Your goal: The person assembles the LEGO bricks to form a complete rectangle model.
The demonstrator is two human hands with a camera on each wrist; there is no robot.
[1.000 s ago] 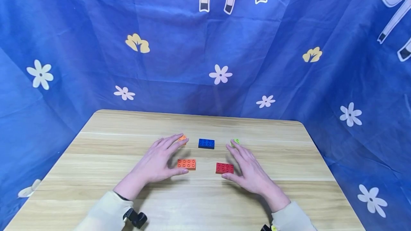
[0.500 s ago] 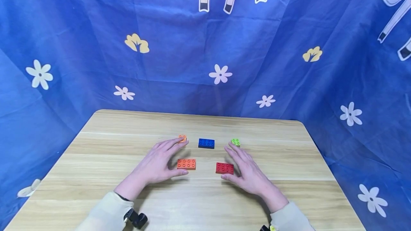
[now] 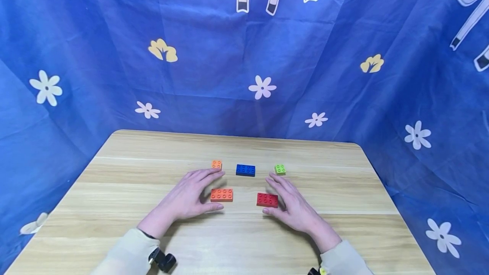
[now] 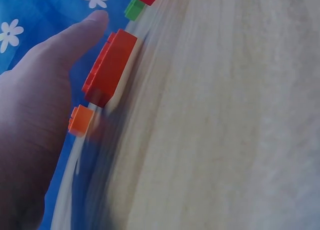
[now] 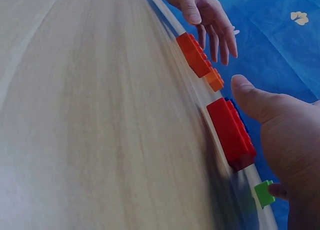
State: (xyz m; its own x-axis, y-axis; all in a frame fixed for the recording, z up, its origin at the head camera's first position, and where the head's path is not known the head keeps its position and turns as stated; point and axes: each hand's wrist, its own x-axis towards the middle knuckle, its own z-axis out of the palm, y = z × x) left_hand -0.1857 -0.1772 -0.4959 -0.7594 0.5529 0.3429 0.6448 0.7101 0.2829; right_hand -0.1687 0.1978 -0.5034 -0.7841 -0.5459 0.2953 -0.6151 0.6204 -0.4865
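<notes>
My left hand [image 3: 187, 196] is spread over the table beside a long orange toy brick [image 3: 221, 195], its thumb in front of the brick and its fingers behind. Just beyond those fingertips lies a small orange brick [image 3: 216, 164]. On the other side, my right hand [image 3: 297, 208] has relaxed fingers by a red brick [image 3: 267, 200], thumb near its front corner. A small green brick [image 3: 280, 169] sits past the right fingertips. Between the two small ones rests a blue brick [image 3: 245, 170]. In the right wrist view, the thumb stands apart from the red brick [image 5: 231, 134].
The bricks lie studs up on a light wooden table [image 3: 244, 241]. Behind it and at both sides hangs a blue curtain [image 3: 214, 63] printed with flowers. Each sleeve carries a black wrist camera, the left one [image 3: 163, 260] in fuller view.
Both hands have drawn back slightly toward the person, uncovering the small orange and green bricks. All the bricks have stayed where they were.
</notes>
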